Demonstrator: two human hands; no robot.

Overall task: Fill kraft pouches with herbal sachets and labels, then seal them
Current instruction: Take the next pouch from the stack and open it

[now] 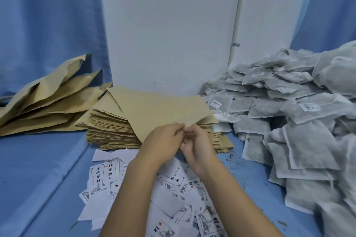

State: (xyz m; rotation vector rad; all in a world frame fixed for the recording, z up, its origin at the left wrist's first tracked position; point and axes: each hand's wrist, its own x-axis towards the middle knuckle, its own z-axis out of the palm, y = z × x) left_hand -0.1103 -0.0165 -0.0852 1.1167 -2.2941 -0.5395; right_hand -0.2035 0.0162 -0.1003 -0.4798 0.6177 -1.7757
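Brown kraft paper is held between the fingers of both hands. The left hand [163, 140] and the right hand [198, 150] meet at the near edge of the top kraft pouch [163, 107]. Each hand pinches this edge with curled fingers and thumb, and the two hands touch each other there. The pouch lies turned at an angle on the stack of pouches [109, 129], with its near edge a little lifted.

On the near side of the stack, under both forearms, the labels [171, 190] lie scattered. Many overlap; some show the print and some the blank side. On the right, the pile of herbal sachets [300, 125] comes close to the right edge of the stack. It runs along the whole right side down to the near edge of the view, so there is little free room beside the right forearm. At the far left, several loose pouches [48, 100] lie fanned out, and their far ends lean up against the curtain. At the near left is an open stretch of blue cloth [44, 169], the widest room for moving. Small dark crumbs [236, 159] lie on the cloth between the labels and the sachets.

The cloth covers the table. A white panel [169, 25] stands behind the stack, and a blue curtain [48, 15] hangs on both sides of it.
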